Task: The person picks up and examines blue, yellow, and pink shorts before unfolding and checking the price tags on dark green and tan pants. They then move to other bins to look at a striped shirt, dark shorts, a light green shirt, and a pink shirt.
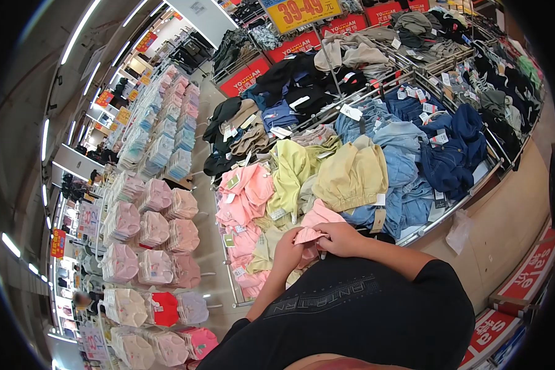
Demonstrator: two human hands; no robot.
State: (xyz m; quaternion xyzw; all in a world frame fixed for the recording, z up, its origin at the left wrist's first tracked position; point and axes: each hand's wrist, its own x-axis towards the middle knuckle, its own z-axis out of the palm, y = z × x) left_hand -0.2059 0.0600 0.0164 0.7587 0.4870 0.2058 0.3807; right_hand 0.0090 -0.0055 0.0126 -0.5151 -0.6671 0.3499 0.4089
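Bright lights run along a big shop, where small pants (155,267) hang in rows on racks to the left. Piles of clothes fill a wide table (472,196) with metal rails. Both the left hand (339,239) and the right hand (288,251) pinch the top of a pink cloth (310,233), close together at the table's near edge. Next to it lie yellow shorts (351,176), with blue jeans (404,154) to their right and more pink clothes (246,194) to the left. One sign (303,13) stands up high over the piles.
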